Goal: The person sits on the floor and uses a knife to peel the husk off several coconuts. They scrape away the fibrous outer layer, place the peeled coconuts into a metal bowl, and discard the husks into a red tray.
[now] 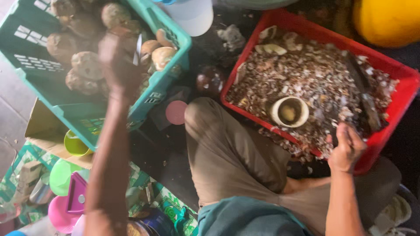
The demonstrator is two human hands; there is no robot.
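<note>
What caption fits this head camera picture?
Left hand reaches into a green crate of coconuts; right hand rests on a red tub.

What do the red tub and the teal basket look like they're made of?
The red tub looks like moulded plastic: smooth, evenly coloured walls with a rolled rim. The teal basket also seems plastic, its sides pierced by regular slots. Both look matte and worn.

The left hand point(117, 61) is stretched far forward on a straight, blurred arm, its fingers too smeared to tell apart. The right hand point(346, 148) sits lower with a bent wrist, fingers curled into a closed grip, forearm angled upward.
</note>
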